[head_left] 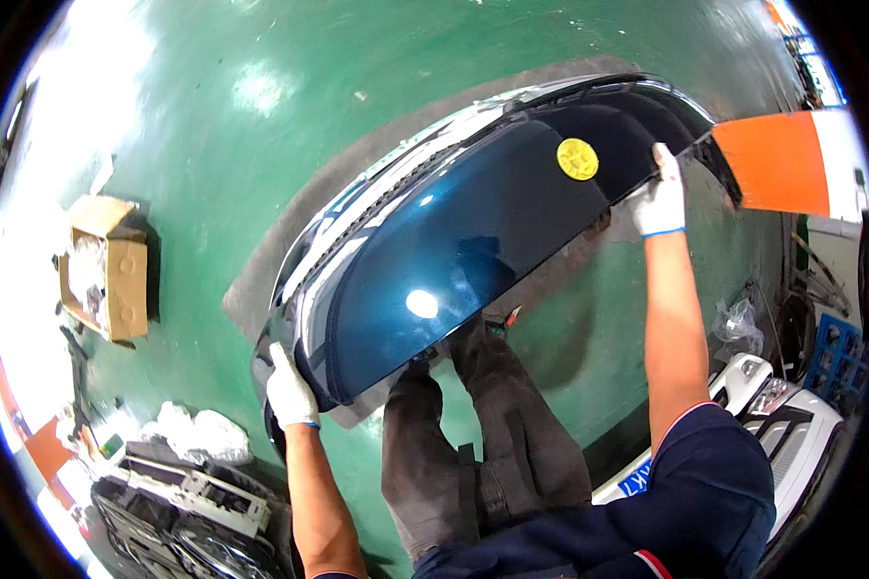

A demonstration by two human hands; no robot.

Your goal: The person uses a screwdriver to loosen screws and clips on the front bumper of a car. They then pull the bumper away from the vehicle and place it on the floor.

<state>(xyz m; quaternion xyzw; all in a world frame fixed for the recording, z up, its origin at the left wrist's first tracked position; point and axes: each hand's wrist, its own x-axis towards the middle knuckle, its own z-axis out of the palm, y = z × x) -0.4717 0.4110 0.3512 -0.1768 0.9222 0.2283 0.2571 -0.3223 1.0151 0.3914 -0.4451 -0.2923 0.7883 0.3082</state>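
A long, curved, glossy dark-blue car bumper (425,261) stretches across the middle of the view, from lower left to upper right. A round yellow sticker (577,159) is on its surface toward the right. My left hand (292,391), in a white glove, grips the bumper's left end with the thumb on top. My right hand (660,200), also gloved in white, holds the near edge toward the right end, thumb up. The other fingers of both hands are mostly hidden. Beyond the bumper, a grey mat (251,289) shows on the floor.
An open cardboard box (126,280) with clear plastic stands on the green floor (299,87) at left. Dark car parts (179,521) and plastic bags (198,434) lie lower left. At right are an orange-and-white panel (772,164), a white bumper (792,425) and a blue crate (833,357).
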